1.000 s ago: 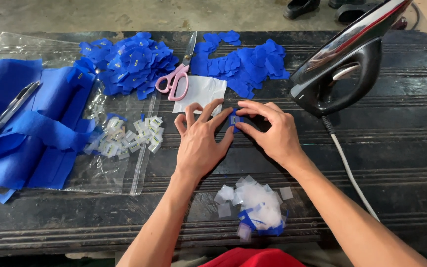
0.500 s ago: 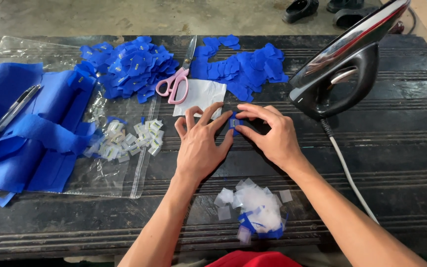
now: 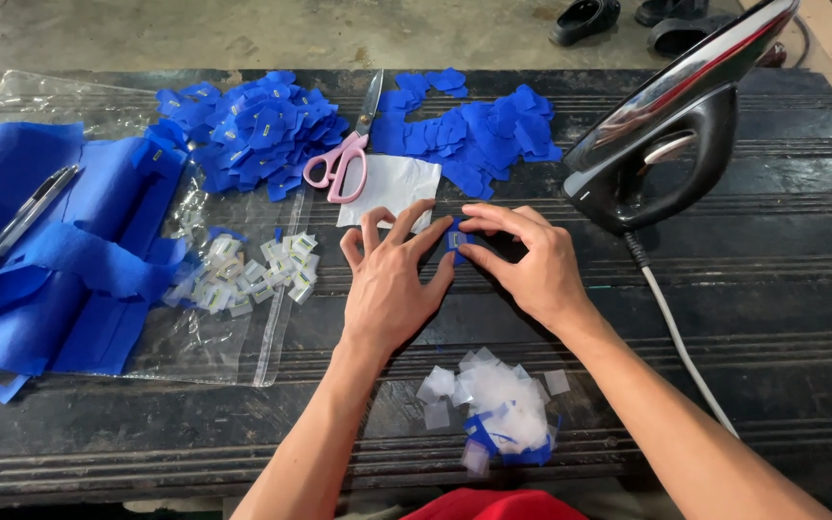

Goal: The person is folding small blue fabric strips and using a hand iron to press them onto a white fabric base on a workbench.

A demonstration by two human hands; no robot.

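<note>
Both hands meet mid-surface. Left hand [image 3: 389,289] and right hand [image 3: 529,265] pinch a small blue fabric piece [image 3: 456,239] with what looks like a tiny label on it, just below the white sheet [image 3: 392,186]. Step: aligning. Next needs steady fingertip pressure.

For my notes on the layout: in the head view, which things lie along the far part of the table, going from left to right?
Black pen → labelled blue fabric pieces → pink-handled scissors → plain blue fabric pieces → black iron.
</note>
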